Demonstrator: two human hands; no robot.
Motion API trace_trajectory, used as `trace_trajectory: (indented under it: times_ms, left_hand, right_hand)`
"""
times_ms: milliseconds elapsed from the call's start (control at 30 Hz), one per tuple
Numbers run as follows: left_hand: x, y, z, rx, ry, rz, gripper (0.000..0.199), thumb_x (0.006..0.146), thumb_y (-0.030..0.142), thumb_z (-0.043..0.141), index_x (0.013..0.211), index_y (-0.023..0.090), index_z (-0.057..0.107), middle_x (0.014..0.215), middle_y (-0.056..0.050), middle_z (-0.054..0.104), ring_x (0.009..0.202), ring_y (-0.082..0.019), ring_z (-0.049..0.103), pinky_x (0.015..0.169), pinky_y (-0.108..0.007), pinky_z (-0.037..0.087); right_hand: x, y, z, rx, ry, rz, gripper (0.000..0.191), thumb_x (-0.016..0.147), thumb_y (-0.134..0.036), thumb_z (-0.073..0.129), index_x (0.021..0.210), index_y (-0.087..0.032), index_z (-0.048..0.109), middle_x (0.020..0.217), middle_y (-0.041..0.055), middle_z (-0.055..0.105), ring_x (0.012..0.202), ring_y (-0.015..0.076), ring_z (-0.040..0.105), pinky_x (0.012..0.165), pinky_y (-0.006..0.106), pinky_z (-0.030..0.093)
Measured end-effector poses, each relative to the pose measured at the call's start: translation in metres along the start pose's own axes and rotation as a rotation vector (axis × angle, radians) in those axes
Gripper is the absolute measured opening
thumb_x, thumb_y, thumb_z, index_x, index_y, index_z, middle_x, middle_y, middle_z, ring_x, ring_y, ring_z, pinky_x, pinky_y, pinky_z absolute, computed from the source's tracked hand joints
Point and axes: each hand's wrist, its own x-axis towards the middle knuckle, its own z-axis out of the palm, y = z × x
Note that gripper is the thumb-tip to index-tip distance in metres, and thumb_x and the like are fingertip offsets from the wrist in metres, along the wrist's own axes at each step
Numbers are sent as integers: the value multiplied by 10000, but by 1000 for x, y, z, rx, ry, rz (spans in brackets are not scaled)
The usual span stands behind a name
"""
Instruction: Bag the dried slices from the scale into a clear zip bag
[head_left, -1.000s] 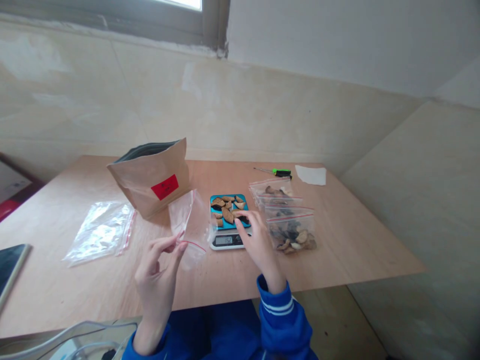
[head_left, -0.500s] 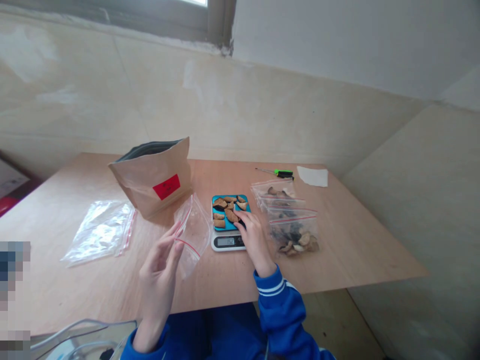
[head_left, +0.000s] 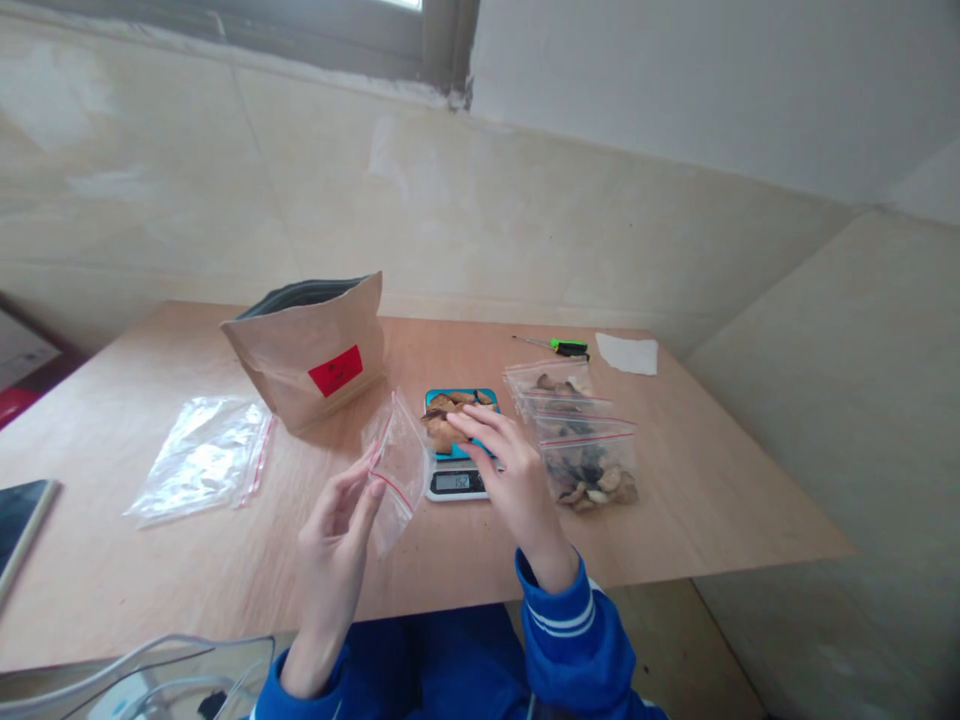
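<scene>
My left hand (head_left: 341,525) pinches the edge of a clear zip bag (head_left: 401,455) with red seal lines, which stands with its mouth tilted toward the scale. Tan, dark-edged dried mushroom pieces (head_left: 444,434) lie bunched on the blue platform of a small digital scale (head_left: 444,494), whose display appears to read 152. Over the platform, my right hand (head_left: 514,475) curls its fingers and thumb around some of these pieces. The hand covers the right part of the platform, and the bag's edge is close beside its left side.
Behind the left hand stands an open brown paper pouch (head_left: 300,365) with a red label. Flat clear bags (head_left: 202,460) lie to the left, near a phone-like device (head_left: 22,530). Filled zip bags (head_left: 589,460), a screwdriver (head_left: 566,346) and white paper (head_left: 628,354) are on the right.
My right hand has moved left across the scale, and the pieces that were spread out are now bunched toward the left. My left hand has brought the zip bag closer to the scale.
</scene>
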Motion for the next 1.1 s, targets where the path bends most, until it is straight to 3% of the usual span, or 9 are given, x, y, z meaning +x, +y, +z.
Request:
trace_trajectory:
  times_ms: [133,267,367,500,600,700,933,1100]
  left_hand:
    - [-3,1,4,-13,-19,44,414,781,514,729,1062,210,710,1141,-79,736,1103,-250,687,1001,-380,535]
    - [-5,-1,4,5,35,64,374,803,509,712,1012,198,711,1044,-66,754,953,-216,719,870,-330,577]
    - [-4,-3,1,-2,71,52,362,812,506,707,990,191,711,970,-49,758,854,-181,715,779,-282,571]
    - [-5,-2,-2,-23,91,22,373,822,512,699,1014,193,711,961,-41,757,817,-158,702,740,-256,558]
    - [-7,0,-1,-35,98,42,364,823,508,701,1013,197,716,1034,-51,756,903,-169,705,806,-262,557]
    - [-9,0,0,-45,92,51,350,832,497,696,1021,203,716,1085,-57,751,971,-182,702,855,-273,552]
    - [-10,0,-1,-71,81,14,377,823,506,699,1031,191,708,1066,-66,755,947,-189,707,829,-281,562]
    - [-10,-1,2,-67,63,6,379,821,504,701,1027,185,706,1053,-72,757,927,-195,714,816,-290,572]
  right_hand:
    - [3,-29,0,-91,-178,-153,402,961,-58,475,1248,-252,678,1312,82,641,1329,201,525,1123,405,473]
    - [6,-43,0,-28,-309,-236,410,965,-52,454,1286,-224,643,1405,81,592,1374,192,486,1139,388,455]
    - [4,-31,-4,40,-213,-148,357,980,-122,479,1264,-260,647,1367,59,613,1314,172,542,1115,359,465]
    - [-6,15,0,-139,-16,129,268,950,-145,505,1115,-215,704,1136,98,691,1117,234,634,1001,419,518]
    - [-15,48,12,-285,-43,237,278,867,-119,596,1129,-146,689,1147,143,694,1086,295,613,979,479,501]
    - [-21,62,21,-336,-87,258,297,836,-103,613,1121,-144,685,1129,138,703,1064,303,599,967,479,488]
    - [-19,62,17,-206,-10,304,274,822,-74,557,1041,-195,666,1046,100,694,1011,262,637,911,433,511]
    - [-5,27,8,109,106,361,105,842,-135,598,902,-191,663,912,53,693,804,192,660,749,332,559]
